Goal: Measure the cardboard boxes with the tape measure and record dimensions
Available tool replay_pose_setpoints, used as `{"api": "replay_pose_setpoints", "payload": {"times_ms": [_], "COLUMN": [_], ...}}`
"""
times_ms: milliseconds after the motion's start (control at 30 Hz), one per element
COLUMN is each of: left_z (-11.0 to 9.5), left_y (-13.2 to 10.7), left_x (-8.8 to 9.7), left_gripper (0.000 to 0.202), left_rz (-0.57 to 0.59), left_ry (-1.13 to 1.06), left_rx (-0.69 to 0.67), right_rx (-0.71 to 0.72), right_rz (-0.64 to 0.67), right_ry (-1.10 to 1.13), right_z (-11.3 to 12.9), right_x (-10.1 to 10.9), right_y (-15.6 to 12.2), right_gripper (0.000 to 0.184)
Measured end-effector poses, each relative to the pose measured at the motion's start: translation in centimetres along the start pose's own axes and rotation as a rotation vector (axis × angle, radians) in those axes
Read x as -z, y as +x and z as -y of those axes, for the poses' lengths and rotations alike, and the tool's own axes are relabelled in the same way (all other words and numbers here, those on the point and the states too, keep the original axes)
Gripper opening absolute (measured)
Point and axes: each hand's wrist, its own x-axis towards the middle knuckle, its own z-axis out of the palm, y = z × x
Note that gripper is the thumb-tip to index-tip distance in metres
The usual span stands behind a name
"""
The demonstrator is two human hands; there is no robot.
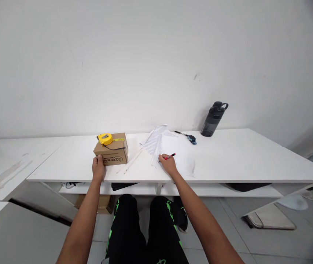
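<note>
My left hand grips the near left corner of a small cardboard box, its thumb against the printed front; the other fingers are partly hidden. On top of the box lies a yellow tape measure with a short length of tape out and a dark wrist cord hanging over the front. My right hand is closed round a red and black pen, resting on a white sheet of paper. Beneath and behind that sheet are several printed papers.
A dark water bottle stands near the wall. Another pen and a small dark object lie behind the paper. The white table has a shelf below. On the floor are a cardboard box and a flat metallic object.
</note>
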Motion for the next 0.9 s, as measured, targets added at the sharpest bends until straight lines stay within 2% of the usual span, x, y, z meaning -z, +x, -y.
{"api": "replay_pose_setpoints", "payload": {"times_ms": [433,900], "left_z": [-0.03,0.10], "left_y": [-0.05,0.00], "left_x": [0.02,-0.03], "left_gripper": [0.046,0.048], "left_rz": [-0.003,-0.003], "left_ry": [0.001,-0.020], "left_rx": [-0.001,-0.002], "right_rx": [0.002,-0.013], "right_rz": [0.048,-0.006], "right_ry": [0.000,0.010], "right_z": [-0.30,-0.07], "right_x": [0.22,0.22], "right_y": [0.07,-0.10], "right_gripper": [0.039,0.035]}}
